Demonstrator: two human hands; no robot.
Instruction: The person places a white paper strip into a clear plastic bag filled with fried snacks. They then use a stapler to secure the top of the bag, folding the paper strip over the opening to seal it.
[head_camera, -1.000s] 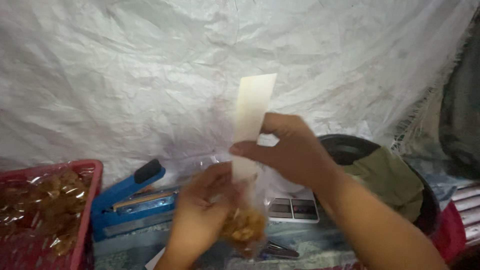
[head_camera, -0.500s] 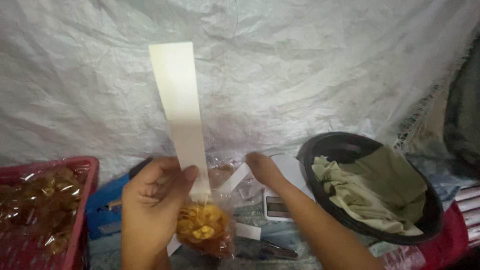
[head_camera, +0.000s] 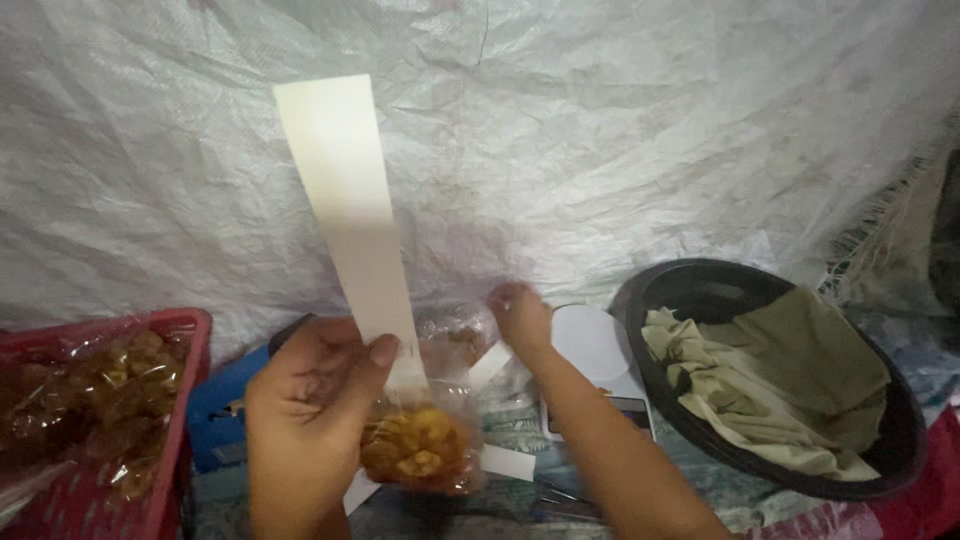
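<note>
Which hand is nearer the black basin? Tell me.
Right. The right hand reaches forward just left of the black basin, by the small scale; the left hand holds the snack bag farther left.

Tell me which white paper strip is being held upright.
The long white strip pinched by the left hand against the clear bag of yellow snacks. It rises tall, while the shorter strips lie down on the table near the right hand.

Makeshift snack-packing corner: tarp (head_camera: 600, 150), scale (head_camera: 595, 360)
</note>
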